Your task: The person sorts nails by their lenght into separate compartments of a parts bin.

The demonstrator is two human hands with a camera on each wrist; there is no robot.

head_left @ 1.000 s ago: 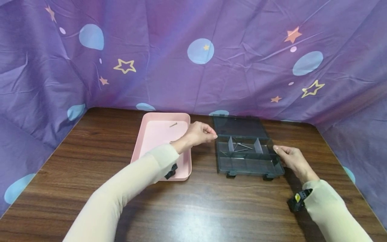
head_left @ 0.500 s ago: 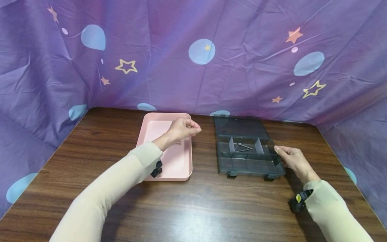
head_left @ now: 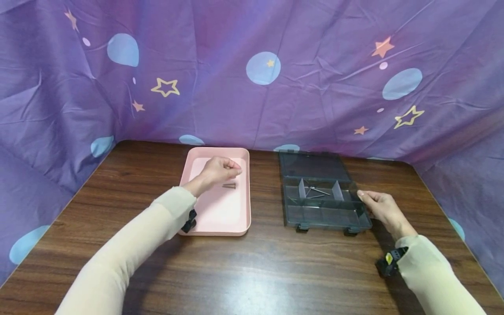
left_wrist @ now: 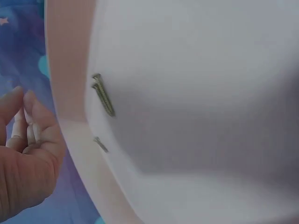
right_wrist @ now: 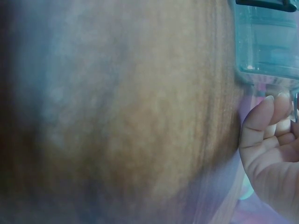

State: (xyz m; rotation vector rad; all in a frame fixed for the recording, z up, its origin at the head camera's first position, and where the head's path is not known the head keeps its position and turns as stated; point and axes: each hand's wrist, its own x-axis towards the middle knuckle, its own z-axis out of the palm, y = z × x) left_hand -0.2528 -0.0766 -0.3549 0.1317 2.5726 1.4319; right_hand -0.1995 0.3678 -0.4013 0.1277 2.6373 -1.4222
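My left hand (head_left: 220, 169) hovers over the pink tray (head_left: 214, 231), its fingers loosely curled with nothing between them. In the left wrist view, a slight gap shows between thumb and fingertip. Two screws (left_wrist: 105, 95) lie side by side in the tray, and a single screw (left_wrist: 100, 144) lies apart from them, hidden behind the hand in the head view. My right hand (head_left: 385, 211) pinches the right edge of a dark see-through compartment box (head_left: 327, 216), which stands with its lid raised back. Several thin metal screws (head_left: 316, 192) lie in the box's middle back compartment.
The wooden table (head_left: 252, 271) carries the tray on the left and the box on the right, with a strip of tabletop between them. A purple curtain (head_left: 208, 57) with stars hangs right behind the table.
My left hand has moved left from beside the box to above the tray, uncovering the paired screws. My right hand has stayed at the box's edge.
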